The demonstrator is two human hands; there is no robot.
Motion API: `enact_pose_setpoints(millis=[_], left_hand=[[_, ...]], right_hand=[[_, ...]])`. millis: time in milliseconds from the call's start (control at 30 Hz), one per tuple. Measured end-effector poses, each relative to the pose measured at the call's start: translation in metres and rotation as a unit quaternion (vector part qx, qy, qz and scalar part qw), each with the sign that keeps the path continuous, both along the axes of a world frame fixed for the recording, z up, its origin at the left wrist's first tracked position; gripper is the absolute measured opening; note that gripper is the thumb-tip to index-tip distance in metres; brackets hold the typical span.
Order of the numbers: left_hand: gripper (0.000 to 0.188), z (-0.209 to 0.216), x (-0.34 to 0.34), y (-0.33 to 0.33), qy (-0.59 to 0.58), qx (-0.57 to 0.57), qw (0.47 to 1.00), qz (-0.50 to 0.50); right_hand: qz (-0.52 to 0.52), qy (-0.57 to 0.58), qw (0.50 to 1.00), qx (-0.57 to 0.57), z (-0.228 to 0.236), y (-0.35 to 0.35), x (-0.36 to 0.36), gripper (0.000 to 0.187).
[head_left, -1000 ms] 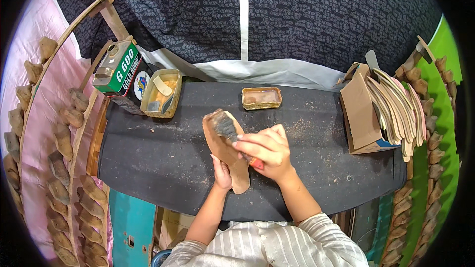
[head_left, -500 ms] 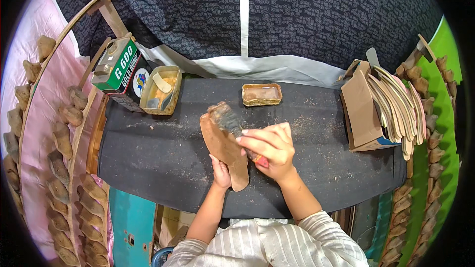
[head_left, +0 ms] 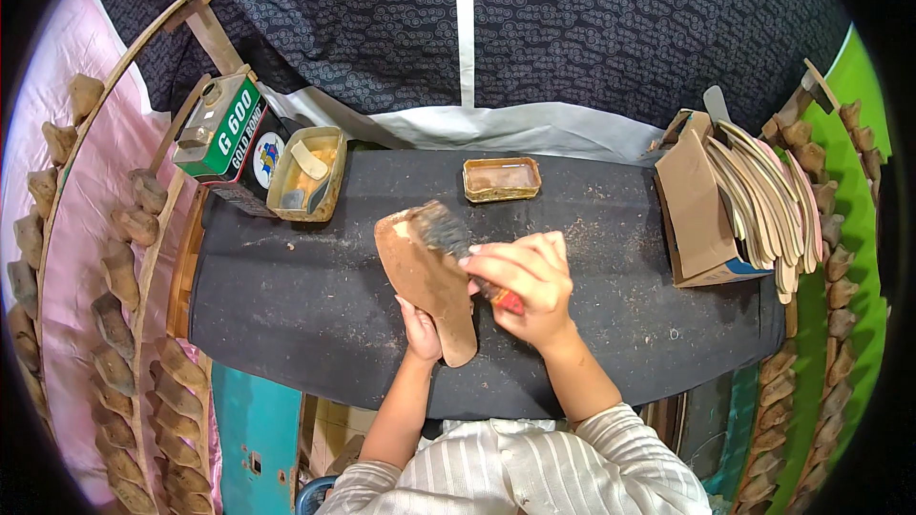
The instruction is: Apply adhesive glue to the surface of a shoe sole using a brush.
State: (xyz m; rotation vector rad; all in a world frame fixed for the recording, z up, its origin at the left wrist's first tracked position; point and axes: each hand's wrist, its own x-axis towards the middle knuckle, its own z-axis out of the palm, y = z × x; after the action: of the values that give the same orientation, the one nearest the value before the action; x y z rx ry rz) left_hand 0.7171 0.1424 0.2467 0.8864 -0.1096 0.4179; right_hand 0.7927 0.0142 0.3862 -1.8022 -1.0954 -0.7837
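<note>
A brown shoe insole (head_left: 420,267) is tilted over the table, its wide end pointing away from me. My left hand (head_left: 420,329) grips its left edge near the narrower end, thumb on top and the other fingers hidden beneath. In my right hand (head_left: 527,288) is a paintbrush (head_left: 444,231) with a dark, clotted head and a red handle end. Its bristles touch the upper right part of the insole, near the wide end. A paler patch shows on the insole beside the bristle tips.
Beyond the insole lies a small rectangular tray (head_left: 501,179). At the left stand a metal can (head_left: 229,138) and a tub (head_left: 329,195) with scrapers in it. A cardboard box (head_left: 701,219) full of insoles stands right. Racks of wooden shoe lasts (head_left: 114,324) flank the dark-covered table (head_left: 611,324).
The insole's wide end has swung slightly left and shows more of its face. The brush has shifted a little across it, still in my right hand.
</note>
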Motion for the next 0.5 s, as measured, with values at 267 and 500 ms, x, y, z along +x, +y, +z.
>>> enact_pose_setpoints(millis=[267, 500], left_hand=[[0.078, 0.0069, 0.0017, -0.0037, 0.108, 0.062, 0.990, 0.073], [0.075, -0.0008, 0.0020, -0.0047, 0.111, 0.032, 0.989, 0.090]], right_hand=[[0.007, -0.016, 0.999, 0.027, -0.0031, -0.0032, 0.0020, 0.031], [0.038, 0.020, 0.999, 0.027, 0.0006, -0.0053, 0.0009, 0.032]])
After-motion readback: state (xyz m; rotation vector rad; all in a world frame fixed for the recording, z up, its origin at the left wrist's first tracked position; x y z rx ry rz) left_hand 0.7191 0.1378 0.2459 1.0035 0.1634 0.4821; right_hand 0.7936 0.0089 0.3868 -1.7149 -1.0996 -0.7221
